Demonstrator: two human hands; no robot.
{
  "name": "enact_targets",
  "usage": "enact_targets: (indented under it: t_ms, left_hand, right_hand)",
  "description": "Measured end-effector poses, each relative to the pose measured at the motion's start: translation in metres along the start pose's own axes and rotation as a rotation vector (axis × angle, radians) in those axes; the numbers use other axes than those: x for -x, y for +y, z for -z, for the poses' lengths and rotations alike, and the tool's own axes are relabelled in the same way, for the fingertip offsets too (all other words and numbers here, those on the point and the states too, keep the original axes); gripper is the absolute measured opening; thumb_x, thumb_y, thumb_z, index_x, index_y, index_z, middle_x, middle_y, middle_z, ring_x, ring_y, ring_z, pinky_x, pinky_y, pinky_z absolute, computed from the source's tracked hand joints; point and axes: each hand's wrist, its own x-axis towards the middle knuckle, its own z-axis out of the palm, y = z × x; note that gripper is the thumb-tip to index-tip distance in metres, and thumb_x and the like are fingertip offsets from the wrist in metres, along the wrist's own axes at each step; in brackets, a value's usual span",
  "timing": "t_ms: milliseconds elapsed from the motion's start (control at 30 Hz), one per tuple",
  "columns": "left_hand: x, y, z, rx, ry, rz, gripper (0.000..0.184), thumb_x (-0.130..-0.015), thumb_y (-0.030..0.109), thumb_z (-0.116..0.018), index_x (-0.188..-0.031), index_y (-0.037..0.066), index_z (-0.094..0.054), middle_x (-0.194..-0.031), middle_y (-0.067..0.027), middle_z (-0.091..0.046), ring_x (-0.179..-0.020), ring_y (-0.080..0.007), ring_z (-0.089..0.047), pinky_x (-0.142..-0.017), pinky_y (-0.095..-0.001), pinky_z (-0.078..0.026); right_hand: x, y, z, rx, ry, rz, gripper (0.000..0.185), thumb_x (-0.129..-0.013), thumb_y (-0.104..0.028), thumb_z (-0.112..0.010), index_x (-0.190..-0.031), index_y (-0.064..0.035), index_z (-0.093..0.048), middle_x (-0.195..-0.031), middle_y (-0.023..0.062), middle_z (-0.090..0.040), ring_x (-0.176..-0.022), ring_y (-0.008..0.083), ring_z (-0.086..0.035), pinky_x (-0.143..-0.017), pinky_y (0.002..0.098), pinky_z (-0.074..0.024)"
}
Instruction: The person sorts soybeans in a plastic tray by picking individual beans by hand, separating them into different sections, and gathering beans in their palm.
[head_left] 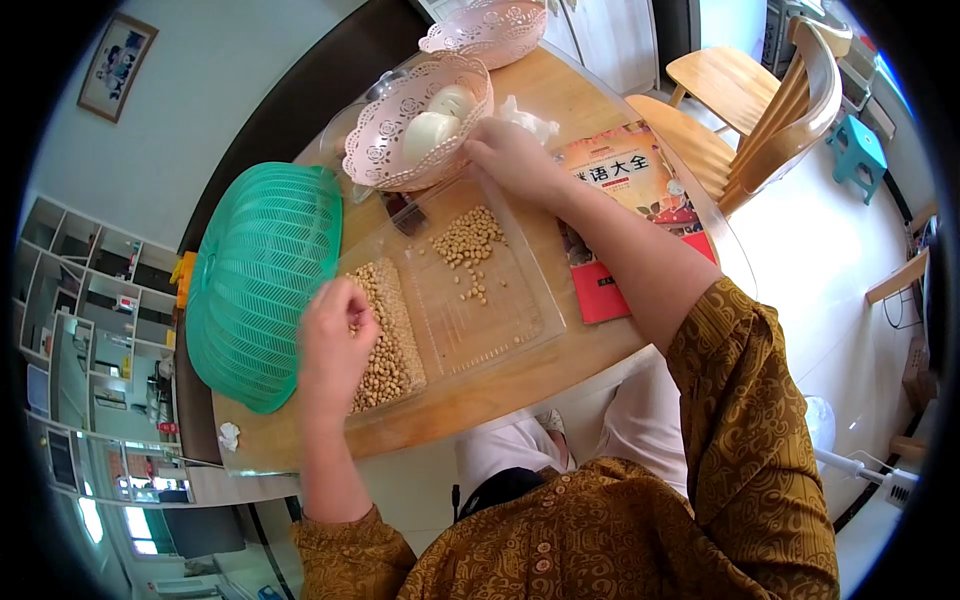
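A clear plastic tray with two compartments lies on the wooden table. Its left compartment holds many soybeans; a smaller cluster of soybeans is scattered in the right one. My left hand is over the left compartment, fingers curled and pinched together; whatever is between them is hidden. At the tray's far right corner, my right hand is closed on the edge. Its fingertips also come close to the rim of a pink openwork basket, which holds two whitish rounded items.
A green mesh food cover stands left of the tray. A magazine and crumpled white tissue lie to the right. Another pink basket is at the far end. Wooden chairs stand beyond the table's right edge.
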Motion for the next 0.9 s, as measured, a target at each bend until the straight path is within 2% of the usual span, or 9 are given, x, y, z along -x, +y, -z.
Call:
enact_targets:
  t_ms: [167, 233, 333, 400, 433, 500, 600, 833, 900]
  left_hand:
    - [0.023, -0.029, 0.007, -0.1, -0.081, 0.216, 0.014, -0.078, -0.003, -0.066, -0.088, 0.003, -0.057, -0.082, -0.0111, -0.058, -0.072, -0.0266, -0.06, -0.066, -0.0376, -0.049]
    - [0.024, -0.018, 0.004, -0.257, 0.098, 0.017, 0.015, -0.079, 0.0, -0.069, -0.091, 0.005, -0.062, -0.084, -0.0102, -0.06, -0.078, -0.0301, -0.06, -0.074, -0.0396, -0.048]
    - [0.012, 0.011, 0.001, -0.116, 0.106, -0.159, 0.015, -0.08, 0.004, -0.071, -0.093, 0.006, -0.066, -0.087, -0.0097, -0.062, -0.086, -0.0327, -0.061, -0.08, -0.0418, -0.048]
    - [0.003, 0.028, -0.007, 0.074, -0.105, -0.286, 0.019, -0.079, 0.0, -0.071, -0.096, 0.002, -0.065, -0.09, -0.0125, -0.063, -0.084, -0.029, -0.065, -0.072, -0.0366, -0.051]
    - [-0.002, 0.034, -0.015, 0.074, -0.105, -0.285, 0.019, -0.079, 0.0, -0.071, -0.096, 0.002, -0.065, -0.09, -0.0125, -0.063, -0.084, -0.029, -0.065, -0.072, -0.0366, -0.051]
    - [-0.011, 0.041, -0.033, 0.31, -0.424, -0.382, 0.018, -0.08, 0.005, -0.073, -0.095, 0.004, -0.066, -0.091, -0.0114, -0.064, -0.084, -0.03, -0.065, -0.075, -0.0398, -0.052]
    - [-0.025, 0.04, -0.051, 0.467, -0.6, -0.316, 0.021, -0.079, 0.004, -0.074, -0.098, 0.003, -0.065, -0.09, -0.0113, -0.066, -0.083, -0.0268, -0.067, -0.074, -0.0379, -0.054]
    - [-0.037, 0.048, -0.053, 0.456, -0.694, -0.393, 0.02, -0.079, 0.004, -0.073, -0.098, 0.002, -0.065, -0.09, -0.012, -0.067, -0.086, -0.0272, -0.068, -0.076, -0.0371, -0.054]
    - [-0.038, 0.046, -0.056, 0.44, -0.664, -0.504, 0.017, -0.08, 0.007, -0.073, -0.095, 0.003, -0.066, -0.09, -0.0112, -0.068, -0.086, -0.0288, -0.067, -0.077, -0.0387, -0.053]
  right_hand:
    - [-0.001, 0.003, -0.001, 0.0, -0.002, 0.011, 0.026, -0.095, -0.018, -0.052, -0.094, 0.0054, -0.063, -0.083, 0.0148, -0.068, -0.079, 0.0226, -0.065, -0.075, 0.0364, -0.0516]
    - [-0.001, 0.003, 0.0, 0.005, -0.009, 0.012, 0.026, -0.095, -0.018, -0.052, -0.094, 0.0055, -0.063, -0.082, 0.0145, -0.067, -0.079, 0.0223, -0.065, -0.075, 0.0361, -0.0517]
    - [-0.002, 0.004, 0.001, -0.021, -0.022, -0.025, 0.026, -0.093, -0.021, -0.061, -0.098, 0.0039, -0.065, -0.087, 0.019, -0.07, -0.083, 0.0288, -0.068, -0.079, 0.0379, -0.0526]
    - [0.0, 0.003, 0.001, -0.067, -0.021, -0.041, 0.026, -0.093, -0.021, -0.061, -0.098, 0.0039, -0.065, -0.086, 0.0186, -0.07, -0.082, 0.0284, -0.068, -0.078, 0.0381, -0.0526]
    - [-0.001, 0.003, 0.001, -0.067, -0.021, -0.042, 0.026, -0.093, -0.021, -0.061, -0.098, 0.0039, -0.065, -0.086, 0.0186, -0.07, -0.082, 0.0284, -0.068, -0.078, 0.0381, -0.0526]
    - [-0.003, 0.007, 0.0, -0.002, -0.024, 0.017, 0.026, -0.095, -0.019, -0.053, -0.096, 0.0048, -0.064, -0.084, 0.0121, -0.068, -0.079, 0.0197, -0.064, -0.074, 0.0341, -0.0518]
    - [-0.001, 0.005, 0.0, -0.024, -0.013, -0.001, 0.026, -0.095, -0.019, -0.054, -0.096, 0.005, -0.064, -0.084, 0.0126, -0.068, -0.079, 0.0202, -0.065, -0.075, 0.0345, -0.0519]
    - [-0.002, 0.003, 0.001, 0.011, -0.013, 0.014, 0.025, -0.094, -0.018, -0.054, -0.096, 0.0054, -0.064, -0.083, 0.0144, -0.068, -0.08, 0.0216, -0.065, -0.076, 0.035, -0.0518]
    - [-0.002, 0.005, -0.001, 0.027, -0.002, 0.02, 0.026, -0.094, -0.018, -0.054, -0.095, 0.0055, -0.064, -0.083, 0.0145, -0.068, -0.08, 0.0217, -0.065, -0.076, 0.035, -0.0517]
